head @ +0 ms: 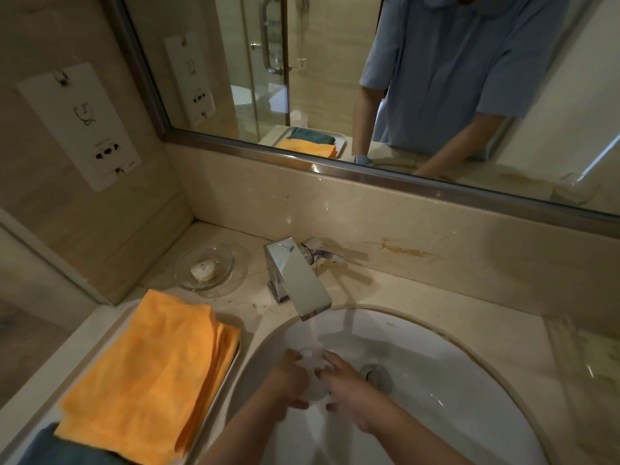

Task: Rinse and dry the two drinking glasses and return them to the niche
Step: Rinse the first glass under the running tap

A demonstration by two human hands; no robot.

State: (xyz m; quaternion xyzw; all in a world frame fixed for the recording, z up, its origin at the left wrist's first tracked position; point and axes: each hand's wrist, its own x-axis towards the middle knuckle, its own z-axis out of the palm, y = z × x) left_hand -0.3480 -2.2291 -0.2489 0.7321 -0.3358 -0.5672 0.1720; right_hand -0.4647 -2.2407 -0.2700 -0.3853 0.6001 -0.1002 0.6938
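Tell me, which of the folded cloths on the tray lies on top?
The orange cloth lies on top; the teal cloth peeks out beneath it at the tray's near end.

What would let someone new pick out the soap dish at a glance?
Start at the chrome faucet behind the white sink. On the marble counter to the faucet's left, in the corner beyond the orange towel, sits the soap dish. It is the only clear glass round dish there, with one small pale round soap in it.
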